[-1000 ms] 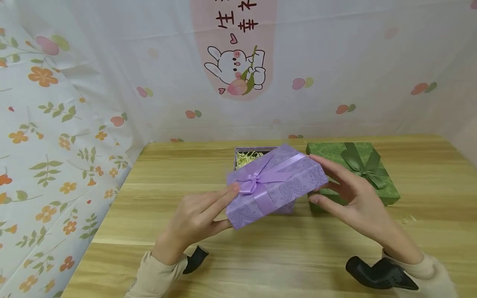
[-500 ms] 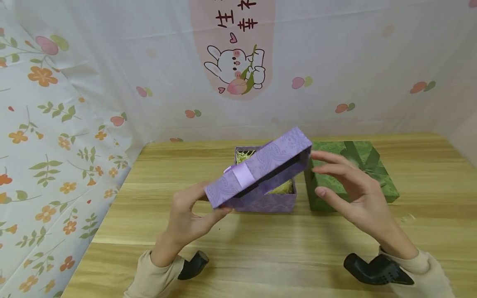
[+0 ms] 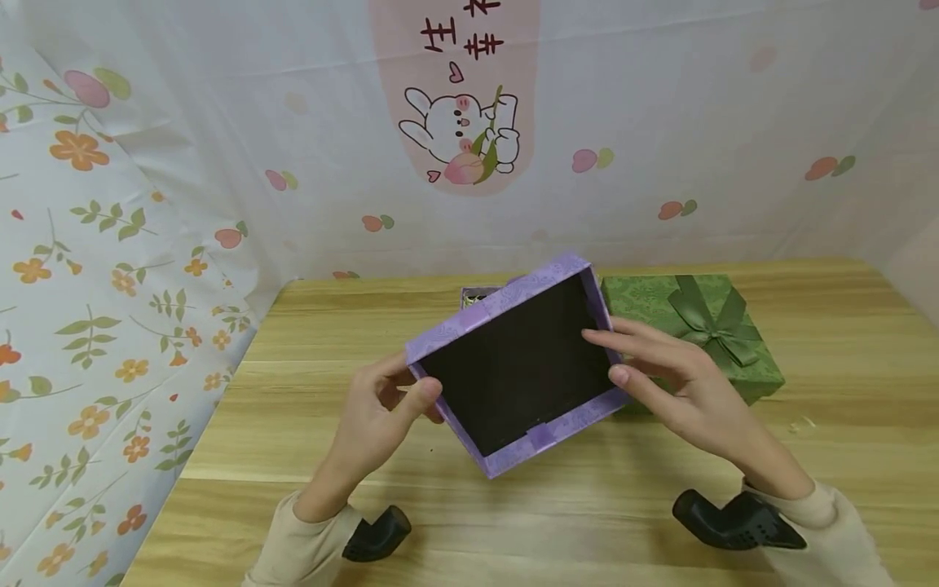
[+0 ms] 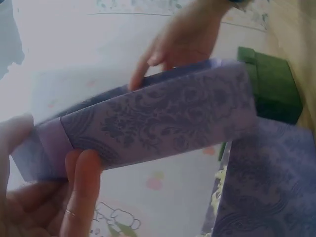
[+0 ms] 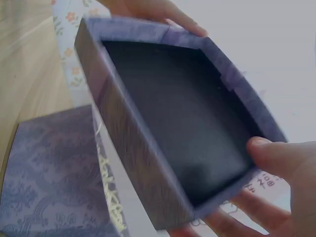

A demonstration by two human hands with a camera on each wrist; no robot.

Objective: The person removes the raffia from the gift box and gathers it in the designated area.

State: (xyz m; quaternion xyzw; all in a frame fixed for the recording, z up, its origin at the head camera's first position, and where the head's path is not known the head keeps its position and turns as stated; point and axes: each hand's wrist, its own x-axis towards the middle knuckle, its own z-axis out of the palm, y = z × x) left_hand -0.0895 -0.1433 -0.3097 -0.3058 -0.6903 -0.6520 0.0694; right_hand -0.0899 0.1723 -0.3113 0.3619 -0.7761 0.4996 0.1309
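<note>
A purple patterned box lid (image 3: 513, 367) is held tilted above the table, its black inside turned toward me. At its left end, my left hand (image 3: 377, 412) grips the rim, thumb in front and the other fingers behind. My right hand (image 3: 689, 387) holds the opposite end, one fingertip reaching into the lid and other fingers outside, as the right wrist view shows. Behind the lid stands the purple box base (image 5: 54, 173), mostly hidden in the head view, with pale shredded paper (image 5: 109, 190) at its opening. The lid's ribbon bow is out of sight.
A green gift box (image 3: 645, 297) with a green bow stands to the right, partly behind my right hand. Small pale shreds (image 3: 801, 424) lie on the wooden table (image 3: 844, 342). A printed cloth (image 3: 623, 98) hangs along the back and left.
The lid has turned over from bow side up to inside facing me. My left hand turned with it; my right hand came off the lid, then took hold of its right end again.
</note>
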